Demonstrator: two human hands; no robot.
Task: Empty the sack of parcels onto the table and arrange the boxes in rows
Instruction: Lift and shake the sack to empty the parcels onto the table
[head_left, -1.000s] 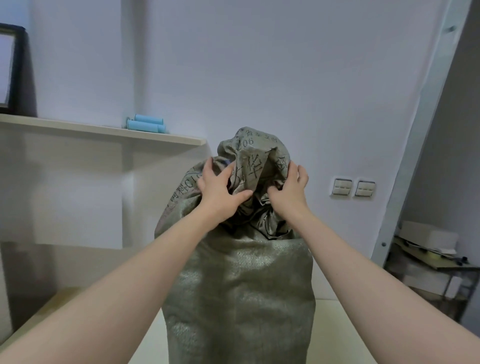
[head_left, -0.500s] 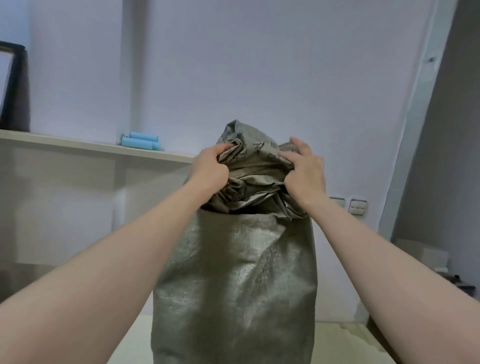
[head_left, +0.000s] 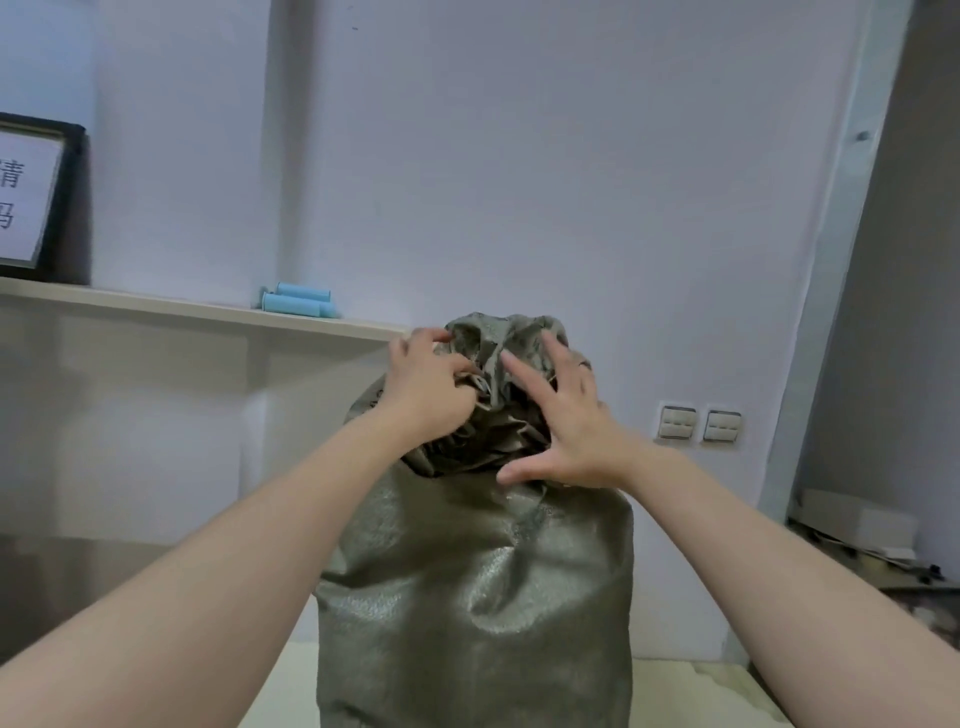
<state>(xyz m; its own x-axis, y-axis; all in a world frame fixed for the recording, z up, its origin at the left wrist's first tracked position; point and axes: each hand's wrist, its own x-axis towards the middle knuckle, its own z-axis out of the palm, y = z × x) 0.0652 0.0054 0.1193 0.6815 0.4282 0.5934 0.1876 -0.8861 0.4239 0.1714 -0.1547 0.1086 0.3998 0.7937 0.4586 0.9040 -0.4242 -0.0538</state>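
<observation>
Left grip (head_left: 431, 387) clenches the crumpled neck of a grey-green woven sack (head_left: 467, 597), fingers curled into the folds. Beside it the right grip (head_left: 566, 431) is released, fingers spread straight over the same bunched top and thumb stretched out below; whether its palm presses the fabric is hard to tell. Bulging, its top gathered shut, the sack stands upright on a pale tabletop (head_left: 691, 691), directly before the person and between both bare forearms. Behind it, a wall shelf (head_left: 182, 310) carries a black-framed sign (head_left: 31, 202) at left and pale blue cylinders (head_left: 298, 304) near its end. Two wall switches (head_left: 698, 423) sit right of the sack.
</observation>
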